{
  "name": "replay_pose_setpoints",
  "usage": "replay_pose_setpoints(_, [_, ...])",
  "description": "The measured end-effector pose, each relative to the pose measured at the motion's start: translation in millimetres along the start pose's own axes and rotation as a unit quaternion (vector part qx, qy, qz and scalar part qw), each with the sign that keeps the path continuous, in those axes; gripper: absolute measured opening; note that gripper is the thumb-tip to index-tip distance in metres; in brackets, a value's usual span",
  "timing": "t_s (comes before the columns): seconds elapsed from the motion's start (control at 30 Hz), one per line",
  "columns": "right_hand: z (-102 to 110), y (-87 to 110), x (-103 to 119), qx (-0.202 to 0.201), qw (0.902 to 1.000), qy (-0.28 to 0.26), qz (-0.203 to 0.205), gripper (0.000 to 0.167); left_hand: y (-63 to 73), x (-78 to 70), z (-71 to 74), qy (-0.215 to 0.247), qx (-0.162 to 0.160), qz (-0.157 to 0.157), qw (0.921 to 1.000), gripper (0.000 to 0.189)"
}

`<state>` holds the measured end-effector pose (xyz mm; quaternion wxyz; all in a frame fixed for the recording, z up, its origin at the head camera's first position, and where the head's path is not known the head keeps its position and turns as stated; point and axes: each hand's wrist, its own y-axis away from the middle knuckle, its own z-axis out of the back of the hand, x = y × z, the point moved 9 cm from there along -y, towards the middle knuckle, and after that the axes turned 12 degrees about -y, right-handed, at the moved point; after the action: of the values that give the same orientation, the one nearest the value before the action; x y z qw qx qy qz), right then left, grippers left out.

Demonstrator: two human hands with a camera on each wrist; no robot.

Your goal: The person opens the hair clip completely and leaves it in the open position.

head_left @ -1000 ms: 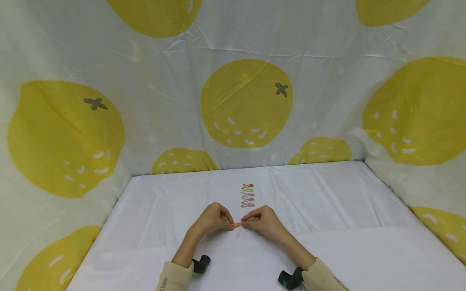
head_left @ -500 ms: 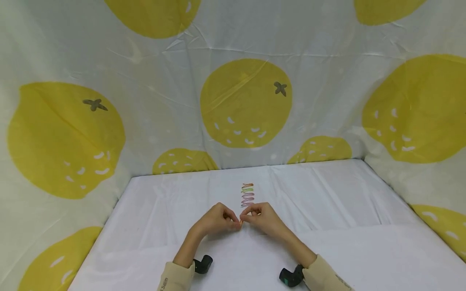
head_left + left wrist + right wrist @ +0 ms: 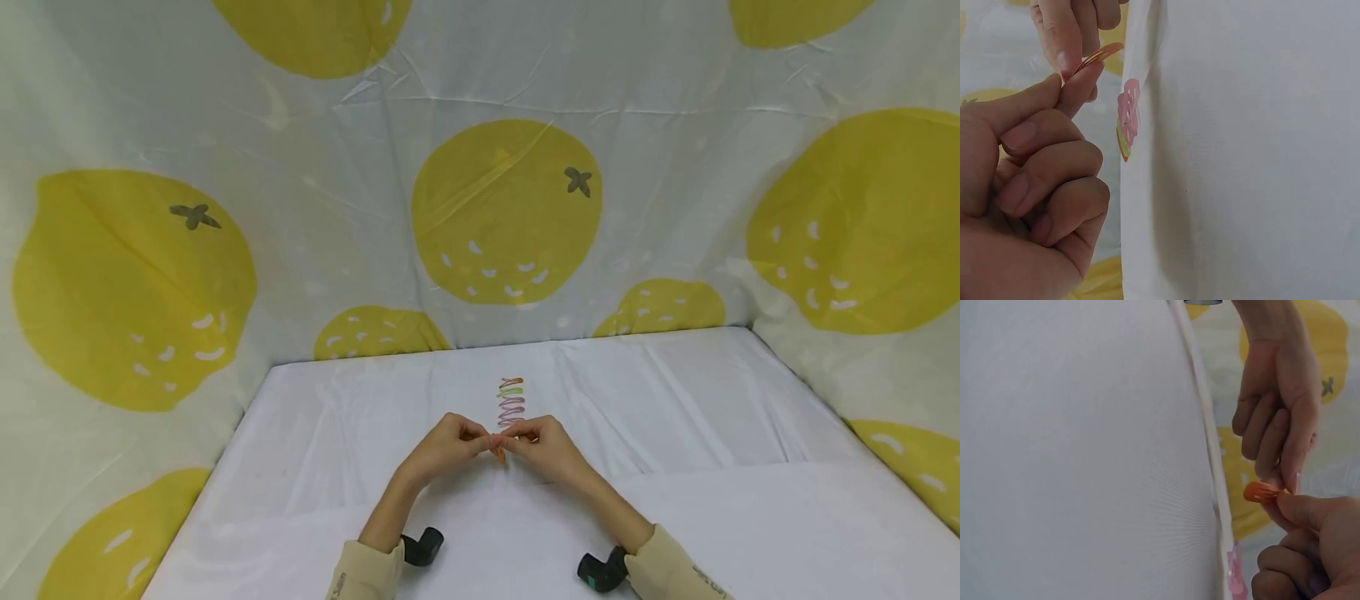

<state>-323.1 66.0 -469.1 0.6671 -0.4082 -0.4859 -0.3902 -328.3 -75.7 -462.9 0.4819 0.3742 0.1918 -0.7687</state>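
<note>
Between both hands is an orange snap hair clip (image 3: pixel 499 455), its rounded end sticking out toward the body. My left hand (image 3: pixel 442 446) pinches it with thumb and index finger, the other fingers curled in. From the other side my right hand (image 3: pixel 551 450) pinches the same clip near its narrow end, so the fingertips of the two hands meet. The right wrist view shows the clip's rounded end (image 3: pixel 1260 492) with its slits; fingertips cover the rest. Just beyond the hands lies a column of several hair clips (image 3: pixel 512 402) in orange, green and pink.
A white cloth covers the table (image 3: pixel 675 400), with creases on it. Behind it and at the sides hangs a curtain (image 3: pixel 660 192) printed with yellow fruit. Black wrist devices (image 3: pixel 423 547) sit at both sleeves.
The orange hair clip has turned from lying sideways between the hands to pointing toward the body. The hands have come together until their fingertips meet. The column of clips stays put.
</note>
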Motion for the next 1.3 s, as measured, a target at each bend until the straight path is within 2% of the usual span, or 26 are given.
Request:
replay_pose_setpoints(0.13, [-5,2.0,4,0.018,0.9998,0.010,0.001,0.016,0.1,4.3,3.3,0.011,-0.020,0.035,0.9991,0.025])
replay_pose_setpoints(0.23, [-5,2.1,7,0.011,0.9995,0.030,0.002,0.017,0.7,7.1,7.1,0.023,-0.036,0.055,0.9976,0.026])
replay_pose_setpoints(0.43, [0,1.9,8,-0.016,0.9986,0.049,0.007,0.008,1.7,13.0,10.6,0.038,-0.063,0.080,0.9940,0.019])
replay_pose_setpoints(0.57, [0,2.5,3,-0.011,0.9989,0.043,-0.011,0.006,1.6,15.1,12.6,0.045,-0.080,0.096,0.9912,0.017])
replay_pose_setpoints(0.7, [-2,2.1,1,-0.006,0.9988,0.047,-0.011,0.006,1.8,19.5,16.1,0.061,-0.099,0.114,0.9866,0.019])
replay_pose_setpoints(0.9, [-5,0.8,3,-0.007,0.9988,0.049,0.000,0.007,3.7,26.7,18.2,0.097,-0.102,0.128,0.9817,0.022])
replay_pose_setpoints(1.03, [-6,0.7,3,-0.003,0.9986,0.051,-0.011,0.006,5.9,28.5,22.6,0.109,-0.127,0.138,0.9763,0.021])
replay_pose_setpoints(1.13, [-3,1.0,5,-0.020,0.9980,0.060,-0.002,0.005,6.7,28.9,24.7,0.116,-0.142,0.145,0.9723,0.021])
replay_pose_setpoints(1.3, [3,2.3,11,-0.049,0.9962,0.067,0.026,0.009,6.8,31.1,23.2,0.117,-0.140,0.153,0.9712,0.022])
